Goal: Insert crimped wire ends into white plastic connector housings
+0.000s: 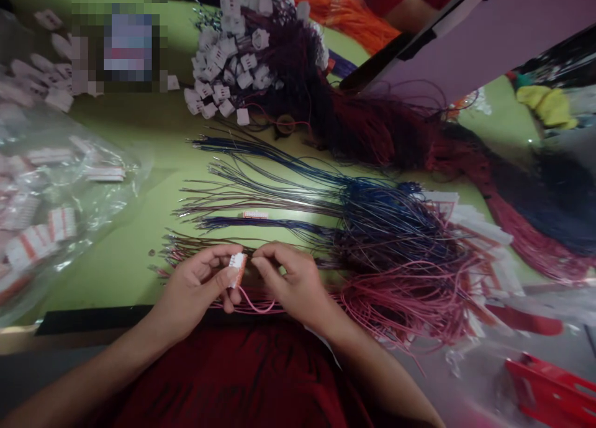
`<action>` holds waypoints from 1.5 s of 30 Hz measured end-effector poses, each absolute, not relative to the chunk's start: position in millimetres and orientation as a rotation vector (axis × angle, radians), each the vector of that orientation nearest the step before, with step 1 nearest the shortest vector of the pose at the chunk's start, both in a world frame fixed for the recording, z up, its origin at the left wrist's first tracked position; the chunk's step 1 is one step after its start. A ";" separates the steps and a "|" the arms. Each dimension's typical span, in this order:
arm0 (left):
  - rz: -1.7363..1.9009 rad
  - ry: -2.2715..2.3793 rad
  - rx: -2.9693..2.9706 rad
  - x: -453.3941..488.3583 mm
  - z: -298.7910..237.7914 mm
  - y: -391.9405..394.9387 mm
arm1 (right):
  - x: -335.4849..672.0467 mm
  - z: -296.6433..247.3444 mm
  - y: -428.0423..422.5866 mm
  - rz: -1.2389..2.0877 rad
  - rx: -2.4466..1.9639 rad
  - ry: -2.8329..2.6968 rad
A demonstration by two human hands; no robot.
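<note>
My left hand (205, 285) pinches a small white and orange wire connector (237, 269) between thumb and fingers. A pink wire (254, 305) comes out of its lower end and curves to the right. Just right of the connector, my right hand (293, 279) is closed in a pinch, its fingertips by a dark wire end; the grip is too small to make out fully. Beneath and beyond the hands lie rows of loose wires, brown (209, 241), dark blue (279, 225) and blue (261, 148), their metal-tipped ends pointing left. Another small connector (256, 214) lies among them.
On the green table (153, 229), a clear bag (93, 198) of connectors spreads at left. A heap of white plugs (223, 61) with dark wires lies at the back. White-and-orange connectors (488, 241) and pink wires (410, 297) are at right. A red plastic piece (554, 391) sits lower right.
</note>
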State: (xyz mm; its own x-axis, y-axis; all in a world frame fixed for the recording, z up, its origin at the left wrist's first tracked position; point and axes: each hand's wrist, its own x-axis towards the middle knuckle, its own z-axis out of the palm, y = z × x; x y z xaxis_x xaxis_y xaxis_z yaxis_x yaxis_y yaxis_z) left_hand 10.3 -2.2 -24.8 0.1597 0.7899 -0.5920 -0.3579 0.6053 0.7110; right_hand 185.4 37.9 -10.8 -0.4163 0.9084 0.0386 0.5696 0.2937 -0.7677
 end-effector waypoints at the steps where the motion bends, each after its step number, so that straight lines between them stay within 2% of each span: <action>1: 0.865 1.148 0.441 10.6 -24.5 -0.6 | 188.9 -12.8 44.2 0.823 -1.371 -2.125; 5: 0.825 1.132 0.412 11.5 -23.2 4.4 | 203.8 -25.9 67.3 0.150 -1.634 -2.371; 7: 0.791 1.119 0.414 11.4 -22.7 5.7 | 211.5 -29.9 71.7 0.049 -1.646 -2.440; 13: 0.750 1.126 0.403 11.1 -19.6 8.5 | 223.8 -3.8 59.3 0.406 -1.451 -2.257; 17: 0.754 1.085 0.416 15.4 -17.3 10.8 | 199.8 19.6 46.2 1.059 -1.075 -2.223; 19: 0.802 1.096 0.423 16.8 -17.4 11.0 | 186.1 20.6 42.1 1.282 -1.018 -2.158; 21: 0.831 1.142 0.411 16.6 -17.8 10.5 | 179.3 14.5 40.8 1.244 -1.200 -2.059; 24: 0.833 1.185 0.380 14.7 -18.8 9.2 | 182.3 1.2 42.1 1.001 -1.429 -1.986; 29: 0.840 1.166 0.354 14.3 -20.1 9.1 | 191.2 -3.4 42.9 0.847 -1.359 -2.091; 38: 0.854 1.143 0.311 15.1 -17.8 10.4 | 190.4 -2.1 37.7 0.811 -1.375 -2.085; 45: 0.838 1.138 0.342 15.1 -19.9 6.5 | 185.8 -3.4 39.5 0.946 -1.418 -1.925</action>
